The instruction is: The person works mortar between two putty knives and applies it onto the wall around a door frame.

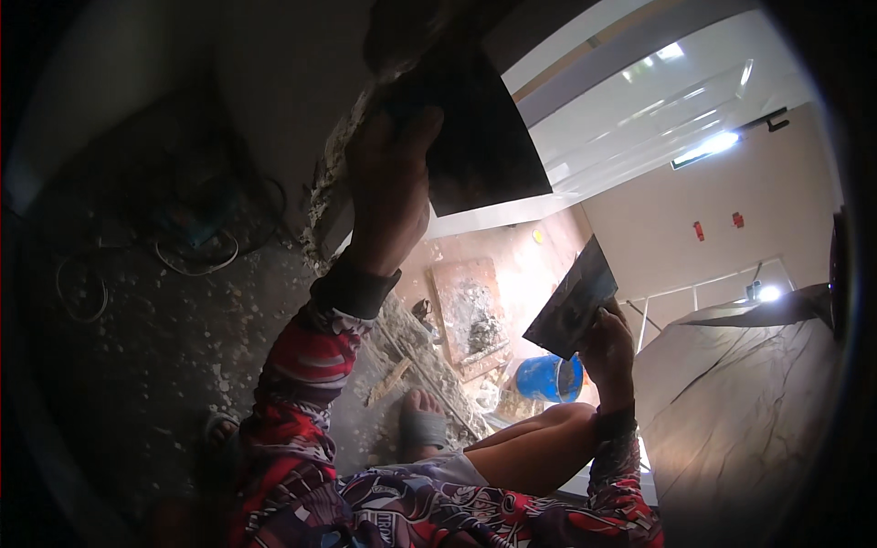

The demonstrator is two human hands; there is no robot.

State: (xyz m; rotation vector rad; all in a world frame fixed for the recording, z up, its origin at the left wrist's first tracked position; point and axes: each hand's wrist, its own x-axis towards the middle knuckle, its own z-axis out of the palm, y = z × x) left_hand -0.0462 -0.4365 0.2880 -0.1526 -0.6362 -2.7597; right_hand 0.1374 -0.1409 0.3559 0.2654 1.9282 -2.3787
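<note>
My left hand point(388, 196) is raised high and grips a wide, dark flat trowel blade point(480, 137), held against a rough, plaster-crusted wall edge point(333, 173). My right hand point(607, 347) sits lower, to the right above my bent knee point(548, 438). It holds a second flat blade point(571, 301), smeared grey and tilted up to the left. Both arms wear red patterned sleeves with dark cuffs.
Below lie a blue bucket point(548, 379), a board with a heap of grey mortar point(470, 315) and my sandalled foot point(422, 425). Cables point(196, 251) coil on the speckled dark floor at left. A large dark panel point(749, 411) stands at right, under a bright ceiling light point(705, 148).
</note>
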